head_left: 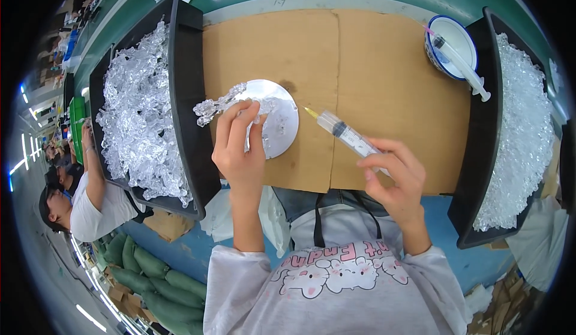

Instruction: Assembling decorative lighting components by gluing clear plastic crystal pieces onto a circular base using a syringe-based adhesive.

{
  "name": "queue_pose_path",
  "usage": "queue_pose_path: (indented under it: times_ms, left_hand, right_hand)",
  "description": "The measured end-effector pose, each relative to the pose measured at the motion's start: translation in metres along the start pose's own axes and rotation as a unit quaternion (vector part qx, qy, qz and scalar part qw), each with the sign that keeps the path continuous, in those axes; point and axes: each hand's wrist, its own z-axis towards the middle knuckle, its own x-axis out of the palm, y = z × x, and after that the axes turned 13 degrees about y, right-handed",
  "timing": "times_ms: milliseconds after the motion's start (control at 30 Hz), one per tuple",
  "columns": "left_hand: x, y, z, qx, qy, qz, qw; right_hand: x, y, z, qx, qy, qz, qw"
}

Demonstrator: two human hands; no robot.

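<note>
My left hand (243, 137) pinches a small clear plastic piece (262, 110) over a white round plate (282, 137). Beside its fingers, several clear knobbly plastic pieces (213, 108) lie across the plate's left edge and onto the cardboard. In my right hand (396, 173) is a clear syringe (348, 135), its barrel gripped near the plunger end. The syringe's yellow needle tip (310, 112) points up and left, toward the plate but apart from it. Exactly what shape the pinched piece has is hidden by my fingers.
A black bin (192, 107) heaped with clear plastic parts stands left; another black bin (480, 149) of small clear pieces stands right. A blue-rimmed bowl (451, 35) holds a second syringe (462, 65) at the back right. Cardboard (390, 71) covers the table. Another person (90, 203) works far left.
</note>
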Motion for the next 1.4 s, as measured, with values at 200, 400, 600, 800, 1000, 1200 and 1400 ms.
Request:
queue_pose_path:
  times_ms: [200,400,600,800,1000,1200,1400]
  left_hand:
    - [-0.001,-0.006,0.0,-0.036,-0.009,-0.03,0.999]
    - [0.001,-0.006,0.002,-0.043,0.005,-0.041,0.998]
    - [-0.002,0.001,0.003,-0.005,-0.001,-0.012,1.0]
    - [0.002,-0.003,0.003,-0.02,0.002,-0.032,0.999]
    - [-0.001,-0.006,0.002,-0.036,0.01,-0.044,0.998]
    - [-0.001,-0.005,0.0,-0.048,0.015,-0.035,0.998]
    - [0.0,-0.004,0.002,-0.023,0.012,-0.029,0.999]
  right_hand:
    - [0.001,0.001,-0.008,0.006,-0.026,0.0,1.0]
    - [0.006,-0.003,-0.006,0.011,-0.006,0.012,1.0]
    - [0.012,-0.016,0.018,0.002,0.035,0.025,0.999]
    - [0.017,-0.023,0.031,-0.001,0.07,0.011,0.997]
    - [0.022,-0.024,0.032,0.0,0.06,0.005,0.998]
    - [0.024,-0.026,0.031,-0.005,0.053,0.007,0.999]
    - [0.023,-0.027,0.032,-0.012,0.048,0.01,0.999]
